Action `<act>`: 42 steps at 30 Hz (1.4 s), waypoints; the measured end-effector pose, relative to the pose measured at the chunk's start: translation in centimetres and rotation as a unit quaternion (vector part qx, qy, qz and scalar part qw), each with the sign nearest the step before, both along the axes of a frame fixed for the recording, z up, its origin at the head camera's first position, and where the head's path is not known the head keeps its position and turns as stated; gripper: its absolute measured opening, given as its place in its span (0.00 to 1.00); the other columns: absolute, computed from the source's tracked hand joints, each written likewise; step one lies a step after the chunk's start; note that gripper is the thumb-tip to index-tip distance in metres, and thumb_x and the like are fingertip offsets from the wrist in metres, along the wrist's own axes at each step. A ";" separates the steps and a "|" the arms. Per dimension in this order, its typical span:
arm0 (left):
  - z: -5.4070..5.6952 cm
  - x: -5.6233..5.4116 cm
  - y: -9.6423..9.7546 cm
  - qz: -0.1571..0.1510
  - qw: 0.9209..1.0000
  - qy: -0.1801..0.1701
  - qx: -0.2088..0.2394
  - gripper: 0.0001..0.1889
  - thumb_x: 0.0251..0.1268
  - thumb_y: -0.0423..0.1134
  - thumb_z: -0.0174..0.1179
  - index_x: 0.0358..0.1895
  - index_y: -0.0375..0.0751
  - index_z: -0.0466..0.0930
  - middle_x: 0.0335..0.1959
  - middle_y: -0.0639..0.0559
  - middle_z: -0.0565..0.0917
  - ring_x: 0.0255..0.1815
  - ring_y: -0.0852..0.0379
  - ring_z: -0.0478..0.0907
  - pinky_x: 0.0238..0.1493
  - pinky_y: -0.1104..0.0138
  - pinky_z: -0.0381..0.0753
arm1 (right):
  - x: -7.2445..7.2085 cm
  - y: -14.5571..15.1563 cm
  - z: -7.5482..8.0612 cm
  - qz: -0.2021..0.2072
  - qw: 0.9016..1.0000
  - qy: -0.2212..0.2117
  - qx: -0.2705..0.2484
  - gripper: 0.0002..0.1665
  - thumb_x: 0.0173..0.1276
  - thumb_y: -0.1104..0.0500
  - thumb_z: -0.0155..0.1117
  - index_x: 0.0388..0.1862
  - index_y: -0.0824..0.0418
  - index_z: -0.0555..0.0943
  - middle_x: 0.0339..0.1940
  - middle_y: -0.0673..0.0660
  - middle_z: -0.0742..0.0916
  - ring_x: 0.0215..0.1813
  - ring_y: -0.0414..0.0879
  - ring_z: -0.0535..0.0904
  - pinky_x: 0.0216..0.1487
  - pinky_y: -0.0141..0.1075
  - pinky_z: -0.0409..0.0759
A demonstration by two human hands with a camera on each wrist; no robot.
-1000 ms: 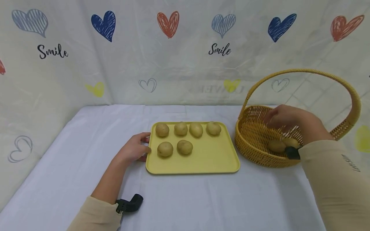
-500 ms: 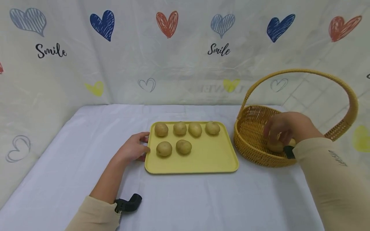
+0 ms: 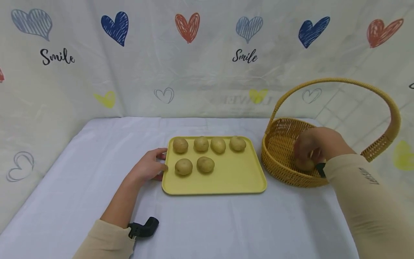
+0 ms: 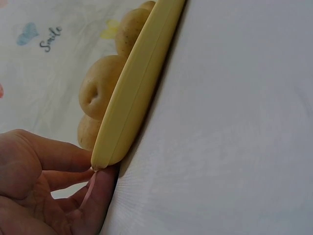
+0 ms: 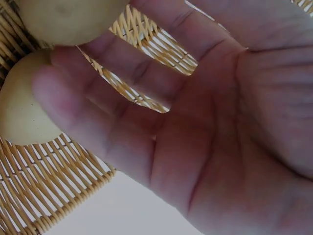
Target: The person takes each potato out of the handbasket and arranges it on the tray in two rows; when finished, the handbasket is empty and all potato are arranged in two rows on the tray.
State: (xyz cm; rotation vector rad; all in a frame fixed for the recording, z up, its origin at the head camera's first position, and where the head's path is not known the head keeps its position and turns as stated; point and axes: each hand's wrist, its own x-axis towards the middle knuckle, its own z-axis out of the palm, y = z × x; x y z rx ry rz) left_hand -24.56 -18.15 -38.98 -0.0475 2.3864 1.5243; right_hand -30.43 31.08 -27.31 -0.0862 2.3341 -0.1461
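My left hand (image 3: pixel 149 166) pinches the left rim of a yellow tray (image 3: pixel 233 180), as the left wrist view shows with the tray edge (image 4: pixel 132 93) between thumb and fingers. Several potatoes lie on this tray in two rows; one is a front-row potato (image 3: pixel 183 167). Inside a wicker basket (image 3: pixel 281 142) on the right, my right hand (image 3: pixel 318 142) reaches down and holds a potato (image 5: pixel 71 19) at its fingertips. A second potato (image 5: pixel 24 103) sits against the wicker by those fingers. From the head camera the right hand hides most of what lies in the basket.
The basket's tall arched handle (image 3: pixel 336 80) rises over the right forearm. A white cloth (image 3: pixel 207 226) covers the table, and a curtain (image 3: pixel 207 61) printed with hearts hangs behind it. Each wrist wears a black camera, such as the left wrist camera (image 3: pixel 143 228).
My right hand has gone lower into the basket and slightly left, and its fingers have closed on a potato. My left hand stays at the tray rim.
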 end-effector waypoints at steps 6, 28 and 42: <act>0.1 0.0 0.1 -0.001 1.000 0.002 -0.005 0.41 0.62 0.24 0.56 0.81 0.36 0.57 0.67 0.37 0.68 0.48 0.49 0.80 0.37 0.61 0.90 | -0.1 0.8 -0.1 -0.045 0.997 -0.020 -0.060 0.30 0.55 0.64 0.67 0.60 0.63 0.80 0.54 0.63 0.80 0.45 0.52 0.82 0.47 0.42 0.82; 0.5 0.3 -0.2 -0.002 1.000 -0.006 -0.010 0.41 0.63 0.24 0.57 0.82 0.37 0.56 0.68 0.37 0.67 0.51 0.47 0.79 0.39 0.61 0.90 | -1.1 1.5 -0.3 -0.068 0.968 0.031 -0.240 0.35 0.66 0.58 0.70 0.70 0.67 0.72 0.65 0.62 0.77 0.57 0.48 0.81 0.60 0.46 0.85; 0.3 0.4 0.0 -0.005 1.000 -0.007 -0.006 0.41 0.62 0.24 0.57 0.82 0.36 0.55 0.68 0.37 0.67 0.50 0.48 0.80 0.38 0.61 0.90 | 0.3 1.3 1.7 -0.055 0.947 0.097 -0.300 0.33 0.70 0.55 0.69 0.71 0.63 0.73 0.65 0.57 0.80 0.57 0.45 0.82 0.59 0.42 0.85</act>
